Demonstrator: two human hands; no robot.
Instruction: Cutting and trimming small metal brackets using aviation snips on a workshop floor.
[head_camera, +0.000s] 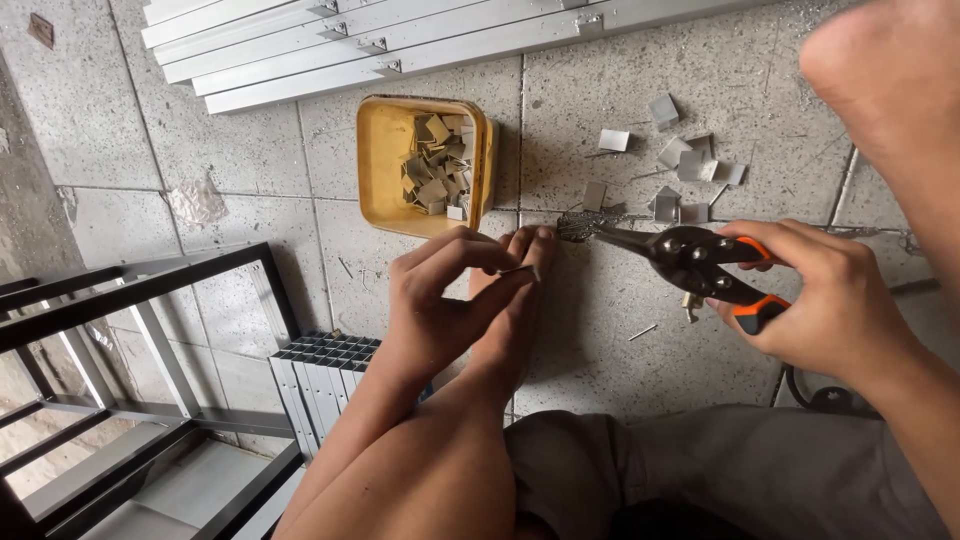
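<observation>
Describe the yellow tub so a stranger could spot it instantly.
Start at the stack of long pale metal rails along the top of the tiled floor. Just below lies a square yellow tub holding small cut metal pieces. It is the only yellow container there.

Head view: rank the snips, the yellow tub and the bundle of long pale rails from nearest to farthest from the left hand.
1. Snips: just right of the left hand, held in the right hand.
2. Yellow tub: on the floor above the hand, holding small cut metal pieces.
3. Pale rails: along the top edge, beyond the tub.
</observation>
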